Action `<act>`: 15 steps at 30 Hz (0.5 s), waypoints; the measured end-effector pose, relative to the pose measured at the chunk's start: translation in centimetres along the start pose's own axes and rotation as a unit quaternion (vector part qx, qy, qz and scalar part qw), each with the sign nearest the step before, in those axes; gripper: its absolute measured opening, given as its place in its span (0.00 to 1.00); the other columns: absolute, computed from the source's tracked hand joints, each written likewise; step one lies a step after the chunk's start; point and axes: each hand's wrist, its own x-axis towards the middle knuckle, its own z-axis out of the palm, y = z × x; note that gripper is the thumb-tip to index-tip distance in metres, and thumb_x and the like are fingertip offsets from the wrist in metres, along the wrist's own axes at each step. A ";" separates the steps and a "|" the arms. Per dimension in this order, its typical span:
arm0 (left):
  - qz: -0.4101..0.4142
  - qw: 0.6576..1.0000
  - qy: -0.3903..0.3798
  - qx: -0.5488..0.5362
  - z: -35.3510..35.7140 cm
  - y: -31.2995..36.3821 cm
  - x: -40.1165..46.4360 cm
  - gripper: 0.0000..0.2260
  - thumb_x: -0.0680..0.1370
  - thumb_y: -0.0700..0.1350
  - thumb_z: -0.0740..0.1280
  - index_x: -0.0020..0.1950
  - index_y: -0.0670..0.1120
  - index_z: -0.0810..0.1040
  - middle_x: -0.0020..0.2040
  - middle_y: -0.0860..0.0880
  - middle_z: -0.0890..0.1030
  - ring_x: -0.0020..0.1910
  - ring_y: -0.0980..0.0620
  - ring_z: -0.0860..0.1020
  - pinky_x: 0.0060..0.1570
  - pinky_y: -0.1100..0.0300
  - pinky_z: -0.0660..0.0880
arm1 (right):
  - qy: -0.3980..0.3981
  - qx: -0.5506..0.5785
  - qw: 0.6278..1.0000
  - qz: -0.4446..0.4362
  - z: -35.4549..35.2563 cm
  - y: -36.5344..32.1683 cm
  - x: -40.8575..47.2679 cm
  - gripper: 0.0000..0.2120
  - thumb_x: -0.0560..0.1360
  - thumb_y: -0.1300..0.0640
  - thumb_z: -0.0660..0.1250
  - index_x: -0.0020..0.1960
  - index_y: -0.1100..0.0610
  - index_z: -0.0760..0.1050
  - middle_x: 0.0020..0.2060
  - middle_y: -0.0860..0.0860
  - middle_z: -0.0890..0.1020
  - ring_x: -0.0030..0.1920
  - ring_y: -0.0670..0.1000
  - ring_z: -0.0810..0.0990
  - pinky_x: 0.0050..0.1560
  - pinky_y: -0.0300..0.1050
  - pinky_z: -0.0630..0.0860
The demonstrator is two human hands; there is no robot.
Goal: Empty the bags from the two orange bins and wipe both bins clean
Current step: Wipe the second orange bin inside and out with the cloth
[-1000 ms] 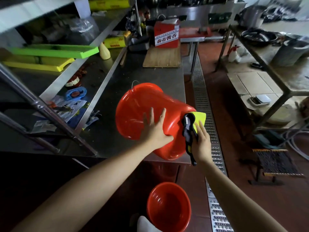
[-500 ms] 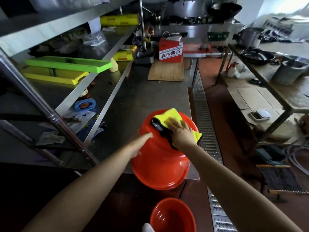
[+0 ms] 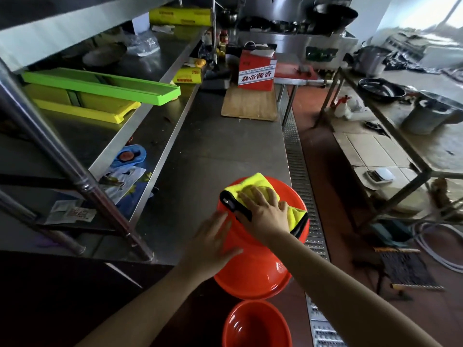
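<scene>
Orange bin (image 3: 253,266) lies overturned at the near right corner of the stainless counter (image 3: 213,146), its rim overhanging the near edge. Right hand (image 3: 265,214) presses a yellow cloth (image 3: 253,184) flat on its base; left hand (image 3: 210,241) rests flat-fingered against its side. Second orange bin (image 3: 255,324) stands below on the red floor (image 3: 323,156) beside a drain grate (image 3: 298,171). Red box (image 3: 256,71) at the far edge bears Chinese characters.

- The upturned bin (image 3: 253,266) on the table was bright orange, as was the second bin (image 3: 255,326) on the floor.
- The cloth (image 3: 253,186) was yellow with black edging.
- The box (image 3: 256,71) was red with a white label.
- The trays were green (image 3: 100,85) and yellow (image 3: 85,108).
</scene>
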 end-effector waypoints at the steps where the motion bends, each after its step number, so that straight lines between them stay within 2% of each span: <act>1: -0.014 1.000 -0.011 -0.007 0.4 0.1 0.0 0.41 0.74 0.74 0.53 0.80 0.53 0.49 0.80 0.54 0.48 0.78 0.53 0.50 0.72 0.53 0.58 | -0.002 -0.003 1.000 0.002 0.0 -0.7 0.4 0.31 0.76 0.27 0.46 0.75 0.35 0.60 0.79 0.44 0.59 0.78 0.61 0.51 0.69 0.68 0.56; 3: -0.012 1.000 -0.012 0.011 1.0 0.3 0.2 0.45 0.73 0.76 0.50 0.80 0.51 0.43 0.80 0.51 0.46 0.77 0.55 0.44 0.73 0.55 0.49 | -0.003 -0.004 1.000 0.009 0.0 -1.9 1.4 0.30 0.76 0.28 0.46 0.74 0.36 0.62 0.78 0.45 0.61 0.77 0.62 0.52 0.68 0.68 0.56; 5: -0.001 1.000 0.005 0.024 1.1 0.4 0.6 0.46 0.73 0.75 0.51 0.80 0.47 0.46 0.80 0.47 0.51 0.77 0.55 0.45 0.72 0.56 0.45 | 0.000 -0.009 1.000 0.019 -0.1 -2.5 2.5 0.27 0.78 0.30 0.47 0.73 0.37 0.64 0.76 0.47 0.63 0.75 0.63 0.55 0.67 0.67 0.57; 8: 0.023 0.997 0.047 0.059 1.2 0.1 0.5 0.43 0.74 0.74 0.53 0.77 0.43 0.60 0.76 0.44 0.65 0.75 0.47 0.62 0.71 0.53 0.56 | 0.015 -0.027 0.999 0.016 -0.2 -2.7 3.8 0.23 0.79 0.34 0.53 0.71 0.38 0.67 0.73 0.47 0.66 0.71 0.63 0.59 0.64 0.65 0.59; 9: 0.033 0.995 0.059 0.070 1.4 0.0 0.4 0.42 0.74 0.74 0.54 0.75 0.43 0.64 0.74 0.43 0.67 0.73 0.46 0.65 0.70 0.51 0.60 | 0.021 -0.032 0.999 0.017 -0.2 -2.5 4.0 0.21 0.79 0.36 0.55 0.70 0.39 0.68 0.72 0.47 0.68 0.69 0.63 0.61 0.63 0.64 0.60; 12: 0.057 0.993 0.073 0.073 2.0 -0.6 0.6 0.41 0.74 0.74 0.56 0.73 0.42 0.67 0.74 0.42 0.67 0.73 0.44 0.64 0.70 0.45 0.66 | 0.040 -0.048 0.996 0.061 -0.9 0.4 4.3 0.18 0.78 0.39 0.58 0.65 0.42 0.72 0.67 0.47 0.71 0.65 0.61 0.64 0.61 0.60 0.63; 15: 0.060 0.994 0.068 0.066 2.1 -0.8 1.0 0.41 0.74 0.74 0.56 0.74 0.43 0.66 0.75 0.43 0.64 0.75 0.44 0.62 0.71 0.45 0.65 | 0.045 -0.079 0.988 0.123 -1.8 4.7 4.0 0.14 0.78 0.46 0.60 0.64 0.43 0.72 0.66 0.48 0.71 0.62 0.60 0.65 0.59 0.58 0.64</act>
